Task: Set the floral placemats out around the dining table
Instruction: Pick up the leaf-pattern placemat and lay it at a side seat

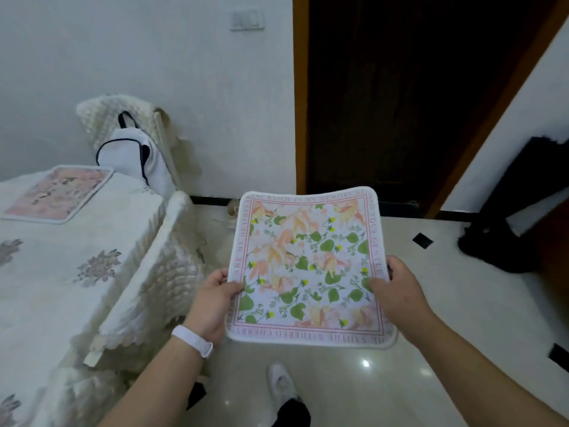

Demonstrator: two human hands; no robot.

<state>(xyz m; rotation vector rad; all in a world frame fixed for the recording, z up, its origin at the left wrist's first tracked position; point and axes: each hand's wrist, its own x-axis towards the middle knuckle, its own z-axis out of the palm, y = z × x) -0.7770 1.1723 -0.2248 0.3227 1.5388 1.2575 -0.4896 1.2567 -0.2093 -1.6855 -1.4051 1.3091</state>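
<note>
I hold a square floral placemat flat in the air over the floor, right of the table. It has orange flowers, green leaves and a pink lettered border. My left hand grips its left edge, and my right hand grips its right edge. A second, pinker floral placemat lies flat on the far end of the dining table, which is covered with a cream flowered cloth.
A cream-covered chair stands against the table's right side, between me and the table. Another chair with a white bag is at the far end by the wall. A dark doorway opens ahead. A black object sits at right.
</note>
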